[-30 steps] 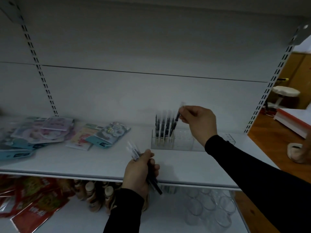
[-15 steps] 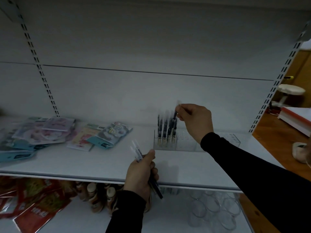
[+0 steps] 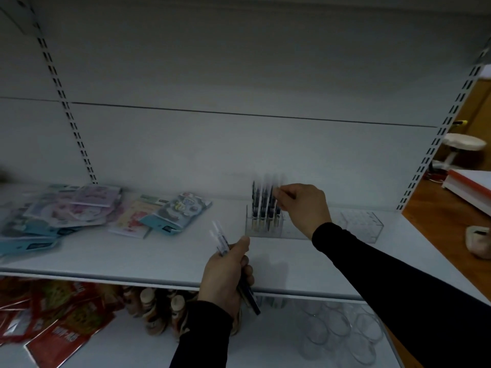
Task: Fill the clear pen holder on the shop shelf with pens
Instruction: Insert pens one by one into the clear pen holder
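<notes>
We've got our left hand (image 3: 225,277) wrapped round a bundle of slim pens (image 3: 221,239), right hand (image 3: 305,205) pinching one above the clear boxy holder (image 3: 265,227).

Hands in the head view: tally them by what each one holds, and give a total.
Gripping a bunch of pens: 1 (left hand)
Pinching the top of a single pen standing in the clear pen holder: 1 (right hand)
Holding nothing: 0
Total: 2 hands
</notes>
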